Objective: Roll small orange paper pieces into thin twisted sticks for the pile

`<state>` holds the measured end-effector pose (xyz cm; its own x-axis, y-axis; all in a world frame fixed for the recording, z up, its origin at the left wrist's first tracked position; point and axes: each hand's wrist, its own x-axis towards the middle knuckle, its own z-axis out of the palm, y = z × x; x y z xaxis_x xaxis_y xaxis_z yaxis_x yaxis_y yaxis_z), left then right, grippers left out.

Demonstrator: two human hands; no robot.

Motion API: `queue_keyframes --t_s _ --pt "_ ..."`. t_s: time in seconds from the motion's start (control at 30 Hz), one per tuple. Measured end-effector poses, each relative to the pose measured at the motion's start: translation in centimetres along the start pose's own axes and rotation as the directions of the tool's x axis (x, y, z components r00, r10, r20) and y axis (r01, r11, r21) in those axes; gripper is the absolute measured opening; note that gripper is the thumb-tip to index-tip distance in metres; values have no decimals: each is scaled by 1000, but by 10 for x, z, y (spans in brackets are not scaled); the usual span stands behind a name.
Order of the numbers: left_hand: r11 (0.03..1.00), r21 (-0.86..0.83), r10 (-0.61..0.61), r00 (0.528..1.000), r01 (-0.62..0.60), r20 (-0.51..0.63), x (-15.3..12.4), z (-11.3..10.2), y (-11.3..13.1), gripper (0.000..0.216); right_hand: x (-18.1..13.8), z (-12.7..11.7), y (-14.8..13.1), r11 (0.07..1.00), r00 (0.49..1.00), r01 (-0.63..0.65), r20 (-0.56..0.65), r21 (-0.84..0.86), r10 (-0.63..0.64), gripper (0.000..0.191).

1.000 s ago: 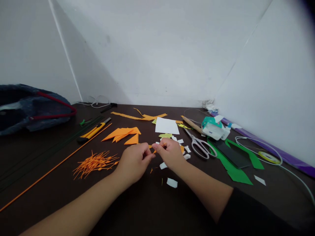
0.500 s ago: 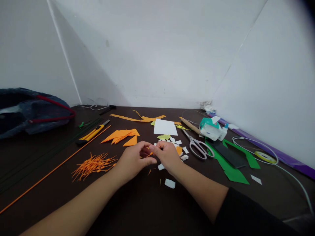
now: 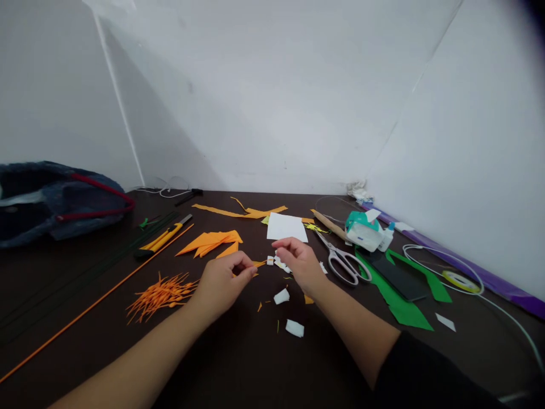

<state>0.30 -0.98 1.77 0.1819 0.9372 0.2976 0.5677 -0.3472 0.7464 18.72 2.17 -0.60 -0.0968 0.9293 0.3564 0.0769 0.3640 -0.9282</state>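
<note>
My left hand (image 3: pixel 223 281) pinches a thin orange paper strip (image 3: pixel 258 263) between thumb and fingers, just above the dark table (image 3: pixel 238 363). A short way to its right, my right hand (image 3: pixel 300 260) is curled with fingertips together beside small white paper scraps (image 3: pixel 277 262); whether it holds one is unclear. A pile of twisted orange strips (image 3: pixel 164 291) lies left of my left hand. Folded orange paper pieces (image 3: pixel 213 241) lie behind the hands.
Scissors (image 3: pixel 343 258), a white sheet (image 3: pixel 286 227), a glue bottle with teal-white pack (image 3: pixel 367 230), green paper cutouts (image 3: pixel 402 298), a dark phone (image 3: pixel 398 277) and a white cable (image 3: pixel 477 287) lie right. A yellow utility knife (image 3: pixel 164 237), long orange stick (image 3: pixel 97 292) and dark bag (image 3: pixel 55 196) lie left.
My hands have parted slightly; the right hand lifted and shifted right while the left keeps the orange strip. The camera tilted a little.
</note>
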Motion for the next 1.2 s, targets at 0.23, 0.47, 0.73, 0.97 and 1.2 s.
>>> queue_keyframes --t_s 0.23,0.47,0.73,0.97,1.2 --pt "967 -242 -67 995 84 78 0 -1 3 16 -5 11 2 960 985 -91 164 266 48 27" --pt "922 -374 -45 988 98 148 -3 6 4 15 -10 19 -1 933 996 -48 86 355 18 8" --pt "967 -251 -22 999 33 47 -2 12 2 15 -12 25 -2 935 996 -77 67 345 57 4" --pt "982 186 -16 997 30 -76 2 15 -1 20 -14 30 -5 902 986 -164 49 399 157 3" --pt "970 241 -17 999 25 -35 1 16 -1 20 -11 34 1 934 982 -138 -74 330 172 11"
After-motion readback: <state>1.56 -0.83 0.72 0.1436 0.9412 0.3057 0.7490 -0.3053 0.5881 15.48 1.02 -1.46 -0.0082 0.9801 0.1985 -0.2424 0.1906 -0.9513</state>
